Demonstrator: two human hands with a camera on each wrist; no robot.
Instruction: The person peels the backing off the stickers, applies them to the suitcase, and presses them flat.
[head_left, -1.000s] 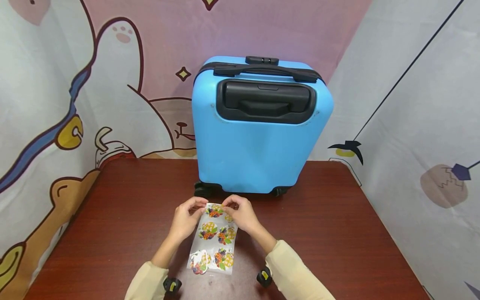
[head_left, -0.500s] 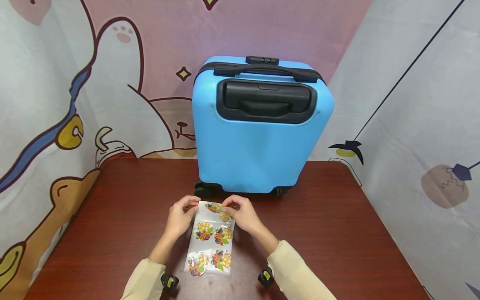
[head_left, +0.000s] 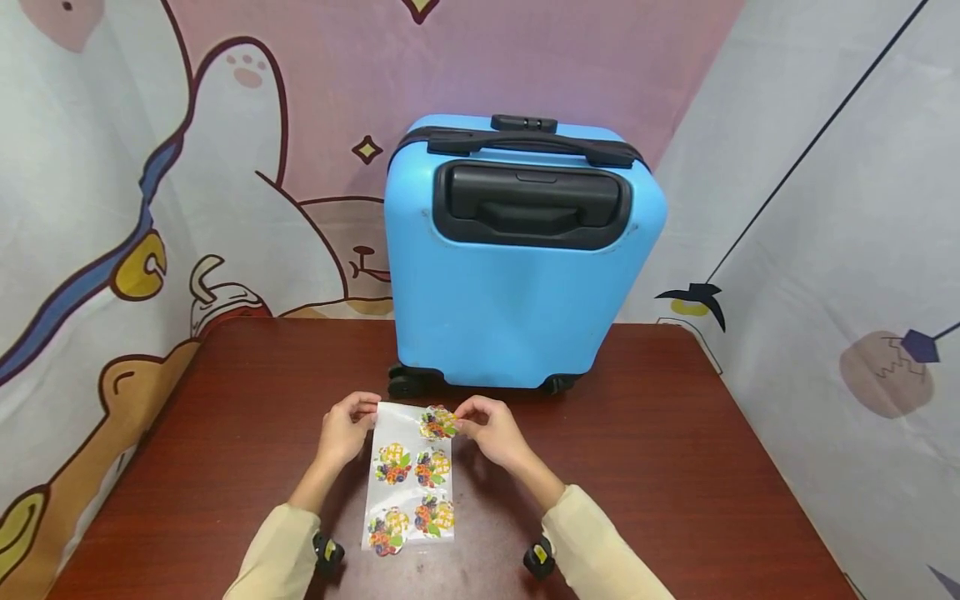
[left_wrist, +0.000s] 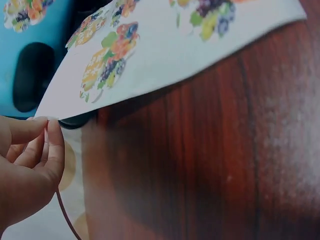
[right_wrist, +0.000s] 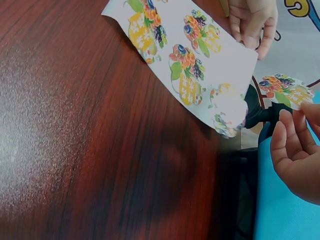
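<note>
The left hand [head_left: 343,429] pinches the far left corner of the sticker sheet [head_left: 408,479], which lies on the table [head_left: 675,467] near the blue suitcase [head_left: 517,275]. The right hand [head_left: 487,429] pinches a peeled flower sticker [head_left: 437,422] just above the sheet's far right corner.

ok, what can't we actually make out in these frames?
- Peeled sticker: small in the head view, cropped by the right wrist view's edge; printed detail unreadable.
- Right hand grip: fingers cover the sticker's edge.
- Suitcase wheels: hidden behind the sticker sheet and hands.
- Left hand: left wrist view blurred; sheet corner contact unclear.
</note>
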